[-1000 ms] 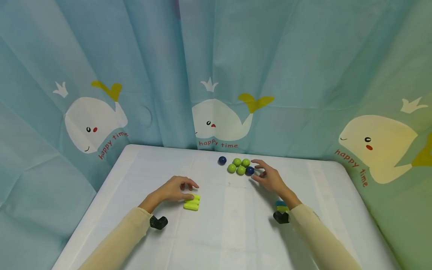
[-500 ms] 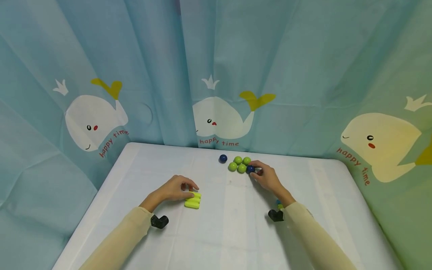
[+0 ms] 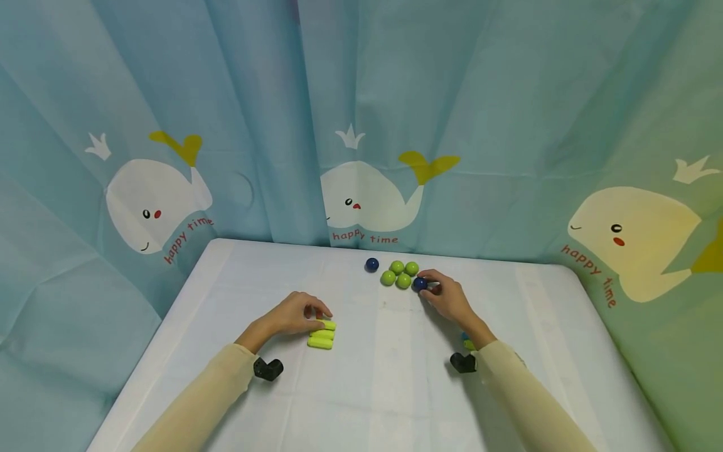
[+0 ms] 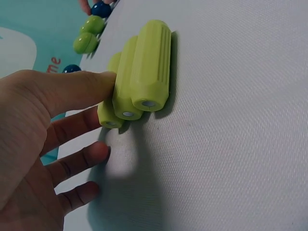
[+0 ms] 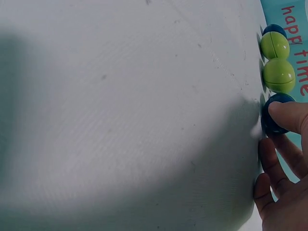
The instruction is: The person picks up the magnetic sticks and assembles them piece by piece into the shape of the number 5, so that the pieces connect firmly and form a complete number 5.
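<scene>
Three yellow-green fluted rods with silvery discs in their ends lie side by side on the table's left half. My left hand (image 3: 290, 314) pinches the farthest rod (image 4: 107, 113) between thumb and index finger, its other fingers spread loosely. Nearest to me is another of those rods (image 3: 321, 344). Farther back on the right, my right hand (image 3: 449, 298) holds a dark blue ball (image 3: 420, 284) with thumb and index finger. Several glossy green balls (image 3: 403, 280) cluster just left of it. A second dark blue ball (image 3: 371, 265) sits left of the cluster.
A small blue and green piece (image 3: 467, 342) lies by the right wrist, partly hidden by the arm. Black wrist cameras (image 3: 268, 369) stick out under both sleeves. The white table (image 3: 361, 402) ends at a blue whale-print curtain (image 3: 271, 157).
The right hand has come in leftward and its fingers have closed on the dark blue ball, which now sits slightly apart from the green ones. The left hand has hardly moved.
</scene>
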Available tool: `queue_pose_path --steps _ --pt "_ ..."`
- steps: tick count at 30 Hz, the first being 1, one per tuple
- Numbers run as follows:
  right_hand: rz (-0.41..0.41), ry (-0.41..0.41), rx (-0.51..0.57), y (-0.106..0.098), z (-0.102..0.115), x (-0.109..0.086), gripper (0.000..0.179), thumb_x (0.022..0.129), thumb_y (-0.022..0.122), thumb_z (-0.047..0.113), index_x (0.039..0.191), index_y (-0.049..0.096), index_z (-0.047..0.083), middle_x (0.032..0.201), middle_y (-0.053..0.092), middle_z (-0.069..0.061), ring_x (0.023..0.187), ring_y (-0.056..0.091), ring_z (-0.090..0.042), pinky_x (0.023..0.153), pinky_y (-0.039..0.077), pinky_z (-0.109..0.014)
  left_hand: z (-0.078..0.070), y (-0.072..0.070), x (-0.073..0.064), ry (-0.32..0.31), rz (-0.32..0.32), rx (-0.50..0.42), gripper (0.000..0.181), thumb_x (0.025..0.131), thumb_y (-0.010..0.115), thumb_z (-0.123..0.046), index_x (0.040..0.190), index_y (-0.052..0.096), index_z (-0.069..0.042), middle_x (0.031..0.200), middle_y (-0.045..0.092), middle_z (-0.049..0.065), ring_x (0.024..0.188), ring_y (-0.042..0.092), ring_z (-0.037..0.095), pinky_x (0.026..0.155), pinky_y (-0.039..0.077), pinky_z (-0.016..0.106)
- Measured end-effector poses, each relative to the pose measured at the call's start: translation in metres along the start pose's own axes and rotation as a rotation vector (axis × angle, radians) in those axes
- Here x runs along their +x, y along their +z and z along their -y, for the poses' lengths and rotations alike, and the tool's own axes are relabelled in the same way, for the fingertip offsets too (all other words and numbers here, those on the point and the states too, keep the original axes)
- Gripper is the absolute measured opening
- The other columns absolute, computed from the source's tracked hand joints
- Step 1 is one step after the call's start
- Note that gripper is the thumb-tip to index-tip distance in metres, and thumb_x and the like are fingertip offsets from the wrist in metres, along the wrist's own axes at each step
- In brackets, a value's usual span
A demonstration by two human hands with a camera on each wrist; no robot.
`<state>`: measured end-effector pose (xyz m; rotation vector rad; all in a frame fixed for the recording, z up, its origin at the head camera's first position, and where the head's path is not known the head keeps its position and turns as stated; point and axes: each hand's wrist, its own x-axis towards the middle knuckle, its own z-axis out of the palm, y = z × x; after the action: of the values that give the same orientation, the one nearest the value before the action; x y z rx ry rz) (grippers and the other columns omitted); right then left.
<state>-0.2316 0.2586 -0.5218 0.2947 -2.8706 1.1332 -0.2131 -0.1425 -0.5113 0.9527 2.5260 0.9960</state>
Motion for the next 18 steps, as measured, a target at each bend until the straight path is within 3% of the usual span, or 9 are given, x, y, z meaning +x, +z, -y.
queue_pose_path --steps 7,18 --pt "-0.008 0.000 -0.022 -0.0017 0.0008 -0.0007 0.042 0.092 0.075 0.003 0.132 0.064 0.007 0.124 0.068 -0.023 0.085 0.063 -0.026 0.068 0.049 -0.032 -0.0031 -0.0017 0.0013 0.003 0.003 -0.015 0.016 0.089 0.076 -0.008 0.104 0.079 -0.012 0.090 0.069 -0.007 0.078 0.055 0.011 0.071 0.048 0.026" --pt "0.013 0.012 -0.014 -0.0022 0.0012 -0.0035 0.041 0.092 0.076 0.007 0.132 0.064 0.005 0.121 0.069 -0.023 0.085 0.063 -0.025 0.069 0.050 -0.034 -0.0026 -0.0014 0.0040 -0.022 0.038 -0.015 0.010 0.088 0.080 -0.011 0.097 0.080 -0.015 0.090 0.070 -0.012 0.079 0.056 0.009 0.072 0.049 0.025"
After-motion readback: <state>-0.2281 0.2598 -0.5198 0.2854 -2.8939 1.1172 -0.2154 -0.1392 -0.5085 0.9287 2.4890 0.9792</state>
